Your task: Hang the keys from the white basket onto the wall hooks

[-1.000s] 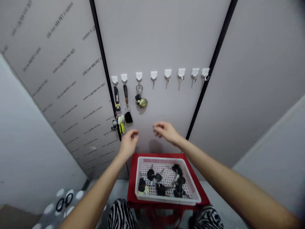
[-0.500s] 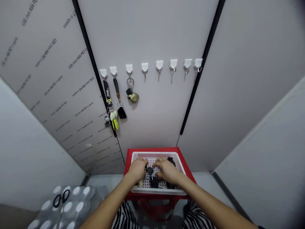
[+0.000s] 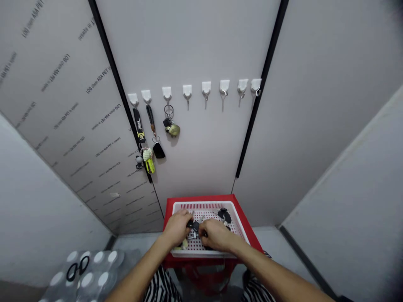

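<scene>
Both my hands are down inside a white perforated basket that holds several black key fobs and keys. My left hand and my right hand have their fingers curled together around a black key fob with metal parts between them. Another black fob lies free at the basket's far right. The basket rests on a red stool in front of my knees.
On the grey wall hangs a row of white hooks. The three leftmost carry keychains: a lanyard with a yellow charm, a strap with a black fob and a ring with an olive charm. A dotted cushion with scissors lies lower left.
My hands dropped from in front of the wall into the basket and closed together on a black fob. The view tilted down slightly.
</scene>
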{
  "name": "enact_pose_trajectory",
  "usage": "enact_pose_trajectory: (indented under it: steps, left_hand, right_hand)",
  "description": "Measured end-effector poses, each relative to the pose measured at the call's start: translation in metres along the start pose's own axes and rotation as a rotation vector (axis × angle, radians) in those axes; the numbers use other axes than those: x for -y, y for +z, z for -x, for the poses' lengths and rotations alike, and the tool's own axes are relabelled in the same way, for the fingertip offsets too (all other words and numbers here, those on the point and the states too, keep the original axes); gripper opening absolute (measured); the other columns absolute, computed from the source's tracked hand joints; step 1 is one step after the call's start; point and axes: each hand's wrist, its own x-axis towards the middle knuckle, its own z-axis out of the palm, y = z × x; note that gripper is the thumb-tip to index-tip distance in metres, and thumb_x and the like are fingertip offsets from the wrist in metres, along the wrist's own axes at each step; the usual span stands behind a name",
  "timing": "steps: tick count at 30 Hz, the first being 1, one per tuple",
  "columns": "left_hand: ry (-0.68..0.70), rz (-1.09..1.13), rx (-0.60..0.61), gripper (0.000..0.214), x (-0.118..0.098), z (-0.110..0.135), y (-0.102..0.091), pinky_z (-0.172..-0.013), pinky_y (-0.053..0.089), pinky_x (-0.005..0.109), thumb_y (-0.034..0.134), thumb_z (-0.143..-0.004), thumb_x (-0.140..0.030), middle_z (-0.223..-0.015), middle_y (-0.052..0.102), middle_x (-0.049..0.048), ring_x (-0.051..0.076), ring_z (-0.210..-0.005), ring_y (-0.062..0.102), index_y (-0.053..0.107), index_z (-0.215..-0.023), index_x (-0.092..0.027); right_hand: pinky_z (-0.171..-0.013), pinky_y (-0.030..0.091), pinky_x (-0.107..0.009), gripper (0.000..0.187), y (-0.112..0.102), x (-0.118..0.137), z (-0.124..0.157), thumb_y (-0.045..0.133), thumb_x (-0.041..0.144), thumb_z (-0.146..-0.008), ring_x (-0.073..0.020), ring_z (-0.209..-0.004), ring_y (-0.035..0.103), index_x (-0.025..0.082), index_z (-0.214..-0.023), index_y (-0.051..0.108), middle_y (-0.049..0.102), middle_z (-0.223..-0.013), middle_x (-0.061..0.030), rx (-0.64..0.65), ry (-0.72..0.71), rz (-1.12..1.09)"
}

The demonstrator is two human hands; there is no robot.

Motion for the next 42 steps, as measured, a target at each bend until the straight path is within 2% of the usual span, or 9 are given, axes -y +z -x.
enact_pose_trajectory:
  steps: [6, 10, 13, 17, 21, 26, 31, 37, 42]
  left_hand:
    - [-0.017, 0.003, -0.017, 0.020, -0.003, 0.004, -0.002, -0.070, 0.033, 0.023, 0.042, -0.059, -0.016, -0.084, 0.049, 0.0018, 0.014, -0.081, 0.042, 0.049, -0.078, -0.020]
    - [-0.055, 0.075, -0.025, 0.020, -0.005, 0.006, -0.004, -0.071, 0.032, 0.023, 0.044, -0.058, -0.016, -0.085, 0.049, 0.0009, 0.014, -0.082, 0.042, 0.050, -0.077, -0.020]
    - [-0.109, 0.292, -0.091, 0.019, -0.011, 0.004, -0.004, -0.072, 0.032, 0.022, 0.045, -0.058, -0.018, -0.085, 0.051, 0.0006, 0.014, -0.082, 0.043, 0.051, -0.076, -0.019]
    - [-0.232, 0.782, -0.196, 0.018, -0.021, -0.012, -0.002, -0.063, 0.036, 0.021, 0.043, -0.060, -0.020, -0.072, 0.054, 0.0022, 0.012, -0.069, 0.047, 0.051, -0.075, -0.013]
    - [-0.284, 1.057, -0.389, 0.013, -0.029, -0.035, -0.023, -0.054, 0.037, 0.019, 0.042, -0.057, -0.012, -0.059, 0.050, -0.0007, 0.009, -0.057, 0.046, 0.048, -0.069, -0.012]
    - [-0.168, 1.053, -0.532, 0.013, -0.037, -0.055, -0.090, -0.047, 0.037, 0.019, 0.045, -0.055, -0.009, -0.057, 0.046, -0.0020, 0.007, -0.050, 0.044, 0.046, -0.068, -0.012]
    - [-0.054, 0.883, -0.752, 0.013, -0.047, -0.070, -0.151, -0.065, 0.038, 0.021, 0.046, -0.059, -0.012, -0.070, 0.052, 0.0034, 0.008, -0.065, 0.048, 0.048, -0.071, -0.011]
    - [-0.010, 0.825, -0.708, 0.026, -0.054, -0.092, -0.185, -0.069, 0.039, 0.022, 0.044, -0.059, -0.005, -0.083, 0.055, 0.0084, 0.009, -0.072, 0.050, 0.047, -0.084, -0.009]
    - [-0.034, 0.687, -0.740, 0.031, -0.050, -0.109, -0.195, -0.069, 0.039, 0.023, 0.044, -0.059, -0.006, -0.083, 0.056, 0.0070, 0.011, -0.075, 0.051, 0.048, -0.089, -0.011]
  right_hand:
    - [-0.055, 0.036, -0.027, 0.026, -0.007, 0.010, 0.003, 0.050, 0.018, -0.046, -0.0222, -0.068, 0.054, 0.018, -0.070, 0.059, 0.061, -0.072, -0.0080, 0.060, 0.181, 0.096]
    - [-0.055, 0.035, -0.026, 0.020, -0.006, 0.003, 0.004, 0.042, 0.011, -0.048, -0.0203, -0.064, 0.054, 0.017, -0.059, 0.058, 0.060, -0.066, -0.0083, -0.048, 0.192, 0.077]
    - [-0.051, 0.033, -0.022, 0.018, -0.006, -0.008, 0.004, 0.039, 0.013, -0.052, -0.0151, -0.060, 0.051, 0.017, -0.060, 0.054, 0.058, -0.063, -0.0048, -0.206, 0.191, -0.076]
    - [-0.049, 0.031, -0.018, 0.011, -0.009, -0.011, -0.002, 0.037, 0.012, -0.055, -0.0097, -0.054, 0.046, 0.016, -0.058, 0.047, 0.052, -0.055, 0.0004, -0.352, 0.139, -0.415]
    - [-0.046, 0.030, -0.017, 0.003, -0.026, -0.001, -0.013, 0.043, 0.015, -0.055, -0.0077, -0.049, 0.042, 0.016, -0.056, 0.041, 0.045, -0.049, 0.0039, -0.424, 0.097, -0.739]
    - [-0.042, 0.027, -0.018, 0.008, -0.073, 0.012, -0.029, 0.047, 0.021, -0.055, -0.0057, -0.040, 0.037, 0.015, -0.057, 0.041, 0.041, -0.042, 0.0062, -0.436, 0.053, -0.975]
    - [-0.047, 0.032, -0.018, 0.013, -0.145, 0.030, -0.054, 0.049, 0.025, -0.053, -0.0061, -0.045, 0.041, 0.015, -0.057, 0.043, 0.047, -0.050, 0.0038, -0.766, -0.018, -1.096]
    - [-0.043, 0.032, -0.017, 0.014, -0.223, 0.048, -0.087, 0.049, 0.027, -0.051, -0.0056, -0.043, 0.039, 0.015, -0.058, 0.044, 0.042, -0.046, 0.0060, -1.015, -0.127, -1.145]
    - [-0.045, 0.034, -0.018, 0.012, -0.247, 0.050, -0.110, 0.047, 0.028, -0.052, -0.0066, -0.043, 0.040, 0.016, -0.055, 0.047, 0.042, -0.044, 0.0057, -1.089, 0.029, -0.952]
